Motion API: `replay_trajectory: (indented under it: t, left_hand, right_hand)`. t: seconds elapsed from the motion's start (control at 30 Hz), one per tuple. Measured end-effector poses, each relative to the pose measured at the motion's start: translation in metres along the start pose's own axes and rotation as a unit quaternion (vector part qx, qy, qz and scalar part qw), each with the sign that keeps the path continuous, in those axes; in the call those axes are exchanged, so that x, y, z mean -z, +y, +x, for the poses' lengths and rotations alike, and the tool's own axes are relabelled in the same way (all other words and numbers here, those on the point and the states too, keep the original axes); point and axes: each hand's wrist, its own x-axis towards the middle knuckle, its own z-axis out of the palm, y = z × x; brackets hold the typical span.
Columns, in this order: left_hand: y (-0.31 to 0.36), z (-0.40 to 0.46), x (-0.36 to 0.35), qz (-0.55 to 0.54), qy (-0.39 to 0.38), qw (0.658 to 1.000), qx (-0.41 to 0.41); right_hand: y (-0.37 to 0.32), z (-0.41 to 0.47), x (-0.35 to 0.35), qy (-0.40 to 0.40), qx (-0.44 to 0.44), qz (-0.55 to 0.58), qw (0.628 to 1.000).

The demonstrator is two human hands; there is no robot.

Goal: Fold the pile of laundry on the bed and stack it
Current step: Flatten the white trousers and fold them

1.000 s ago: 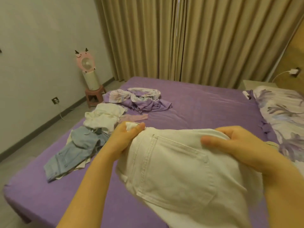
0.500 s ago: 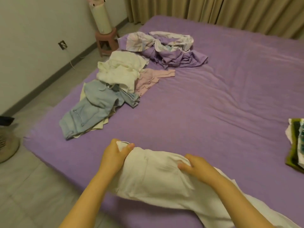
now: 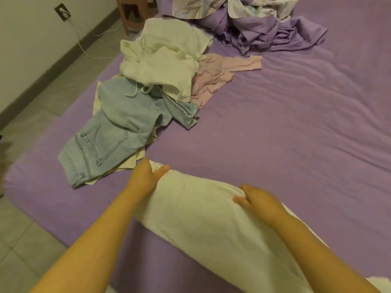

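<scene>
White trousers (image 3: 203, 216) lie across the near part of the purple bed (image 3: 285, 144). My left hand (image 3: 146, 178) pinches their waist corner at the left end. My right hand (image 3: 257, 199) grips the waist edge further right. Beyond them lies the loose pile: light blue jeans (image 3: 110, 140), a cream top with drawstrings (image 3: 163, 60), a pale pink garment (image 3: 215, 77) and a crumpled purple and floral sheet (image 3: 264, 24).
The bed's left edge drops to a tiled floor (image 3: 27, 229). A wooden stool (image 3: 133, 11) stands by the bed's far corner. A wall socket (image 3: 61, 12) with a white cable sits low on the left wall.
The white trousers came down from in front of me onto the bed, both hands still holding the waist. My view tilted down, so the curtains and pillow left the frame.
</scene>
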Motion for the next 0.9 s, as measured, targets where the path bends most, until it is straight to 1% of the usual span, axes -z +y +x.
replay_trajectory:
  t: [0.07, 0.13, 0.17, 0.2, 0.23, 0.27, 0.3, 0.33, 0.37, 0.4, 0.47, 0.5, 0.6, 0.63, 0.73, 0.8, 0.83, 0.9]
  left_hand:
    - [-0.001, 0.020, -0.017, -0.004, 0.028, 1.000, -0.011]
    - [0.001, 0.028, -0.028, -0.022, 0.039, 0.999, -0.020]
    - [0.002, 0.028, -0.032, -0.016, 0.050, 0.998, -0.028]
    - [0.002, 0.027, -0.035, 0.023, 0.079, 0.995, -0.050]
    - [0.002, 0.024, -0.038, 0.083, 0.117, 0.986, -0.086]
    - [0.003, 0.018, -0.042, 0.140, 0.154, 0.969, -0.132]
    - [0.005, 0.009, -0.050, 0.178, 0.176, 0.950, -0.187]
    - [0.007, -0.003, -0.061, 0.200, 0.179, 0.930, -0.252]
    - [0.007, -0.015, -0.077, 0.222, 0.156, 0.907, -0.321]
    - [0.006, -0.027, -0.093, 0.245, 0.114, 0.887, -0.374]
    - [-0.008, -0.039, -0.121, 0.285, 0.034, 0.861, -0.420]
    - [-0.019, -0.038, -0.130, 0.297, 0.010, 0.854, -0.427]
    - [-0.044, -0.023, -0.142, 0.316, -0.016, 0.837, -0.447]
    - [-0.047, -0.019, -0.142, 0.321, -0.022, 0.834, -0.448]
    - [-0.042, -0.018, -0.142, 0.327, -0.040, 0.838, -0.436]
    - [-0.034, -0.025, -0.139, 0.337, -0.046, 0.842, -0.419]
    - [-0.029, -0.030, -0.138, 0.341, -0.046, 0.845, -0.408]
    - [-0.014, -0.043, -0.141, 0.331, -0.046, 0.853, -0.400]
  right_hand:
    - [0.003, 0.018, -0.013, 0.038, -0.009, -0.037, 0.999]
    - [0.009, 0.026, -0.028, 0.065, -0.026, -0.055, 0.996]
    - [0.011, 0.027, -0.034, 0.077, -0.035, -0.061, 0.995]
    - [0.012, 0.027, -0.039, 0.091, -0.041, -0.070, 0.993]
    - [0.013, 0.027, -0.042, 0.103, -0.044, -0.088, 0.990]
    - [0.013, 0.027, -0.044, 0.111, -0.041, -0.112, 0.987]
    - [0.012, 0.027, -0.044, 0.109, -0.042, -0.136, 0.984]
    - [0.011, 0.028, -0.043, 0.111, -0.037, -0.147, 0.982]
    - [0.010, 0.028, -0.042, 0.118, -0.030, -0.151, 0.981]
    - [0.009, 0.029, -0.041, 0.134, -0.018, -0.152, 0.979]
    - [0.011, 0.032, -0.038, 0.196, 0.008, -0.161, 0.967]
    - [0.014, 0.034, -0.036, 0.206, 0.005, -0.165, 0.964]
    - [0.019, 0.044, -0.039, 0.139, -0.064, -0.169, 0.974]
    - [0.019, 0.046, -0.042, 0.140, -0.080, -0.170, 0.972]
    - [0.009, 0.039, -0.040, 0.175, -0.084, -0.119, 0.974]
    - [0.010, 0.021, -0.044, 0.191, -0.071, -0.138, 0.969]
    - [0.013, 0.007, -0.046, 0.191, -0.066, -0.152, 0.967]
    - [0.024, -0.025, -0.055, 0.158, -0.077, -0.158, 0.972]
